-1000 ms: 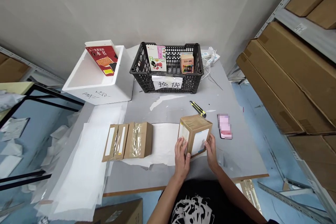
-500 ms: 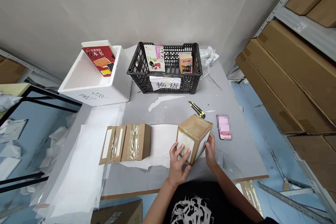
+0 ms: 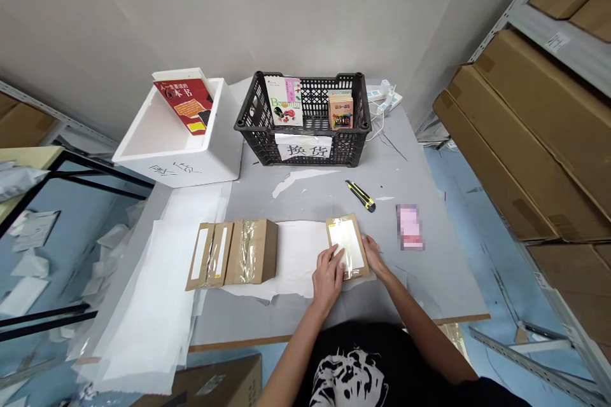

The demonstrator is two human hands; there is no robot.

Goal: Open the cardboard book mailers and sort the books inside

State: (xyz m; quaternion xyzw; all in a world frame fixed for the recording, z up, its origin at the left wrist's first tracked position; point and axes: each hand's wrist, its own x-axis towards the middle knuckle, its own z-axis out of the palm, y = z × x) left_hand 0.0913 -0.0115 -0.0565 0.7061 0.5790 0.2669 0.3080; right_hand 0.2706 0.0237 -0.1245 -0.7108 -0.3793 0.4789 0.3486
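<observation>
My left hand (image 3: 328, 276) lies spread and pressed down on the lower left corner of a small kraft-brown box (image 3: 347, 243), while my right hand (image 3: 373, 254) sits at the box's right edge, fingers against the cardboard, though I cannot tell whether they pinch it. The box lies flat toward the front edge of the tabletop (image 3: 420, 280), at the right end of a sheet of white paper (image 3: 293, 254), with a white panel on its upper face under a glossy layer of clear tape. Toward the left end of that sheet lies a kraft-brown package (image 3: 251, 251), also with clear tape and white strips on it, and it looks finished as far as I can judge. Books (image 3: 284, 102) stand unwrapped in a black plastic crate (image 3: 356, 152) at the back edge, and another book (image 3: 184, 105) leans in a white foam box (image 3: 224, 152) beside it, so those look left to do. A yellow-and-black utility knife (image 3: 360, 196) lies just beyond my right hand, near a phone (image 3: 409, 227) blurred out on the tabletop.
</observation>
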